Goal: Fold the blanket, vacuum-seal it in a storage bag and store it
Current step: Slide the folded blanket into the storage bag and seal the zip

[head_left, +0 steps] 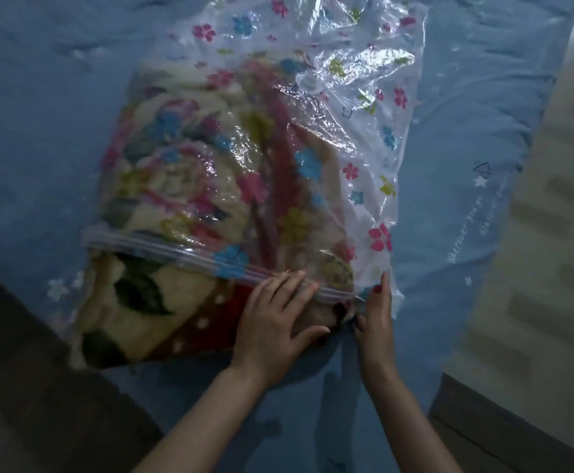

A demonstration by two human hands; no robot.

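A clear storage bag printed with small flowers lies on the bed. A folded cream and red flowered blanket fills most of it and sticks out past the zip strip at the near end. My left hand rests flat on the blanket's near right corner, fingers straight across the zip strip. Just to its right, my right hand stands on edge against the bag's right corner with straight fingers. A round valve sits on the bag's upper part.
The bag lies on a blue bed sheet with small stars and script. A pale striped surface runs along the right. The dark floor shows at the lower left, beyond the bed's corner.
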